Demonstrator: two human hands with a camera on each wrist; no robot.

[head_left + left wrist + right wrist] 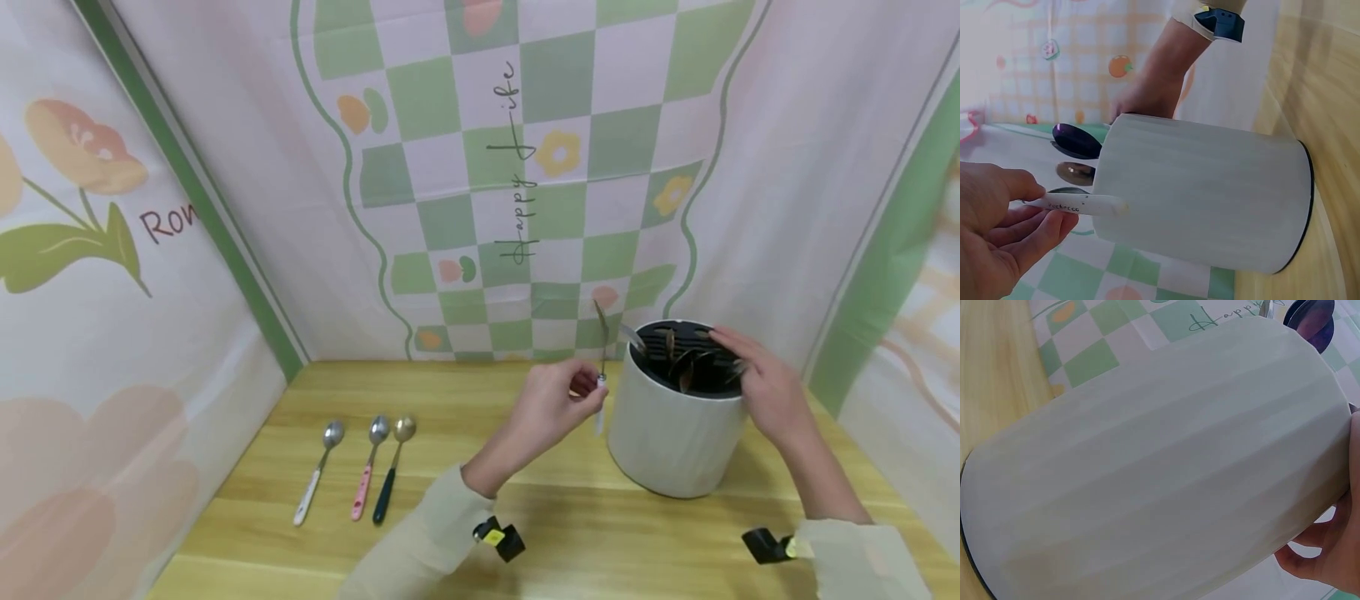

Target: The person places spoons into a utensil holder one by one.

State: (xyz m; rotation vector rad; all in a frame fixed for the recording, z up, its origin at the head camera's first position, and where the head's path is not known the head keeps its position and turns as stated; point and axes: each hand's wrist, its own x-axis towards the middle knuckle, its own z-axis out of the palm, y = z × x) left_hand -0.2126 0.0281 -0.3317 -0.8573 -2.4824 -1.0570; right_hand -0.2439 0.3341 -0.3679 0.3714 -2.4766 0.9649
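Pinching a white-handled utensil between thumb and fingers, the left hand holds it nearly upright beside the white holder in the head view; the right hand clasps the rim, presumably for steadiness. 3 spoons lie well leftward. The left wrist view shows the gripped handle. In the right wrist view, bent fingers brace the holder's side.

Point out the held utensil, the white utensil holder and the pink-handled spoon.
Held utensil (1094, 205): left wrist view, on its white handle.
White utensil holder (675, 446): head view, on its front wall.
Pink-handled spoon (363, 483): head view, on its pink handle.
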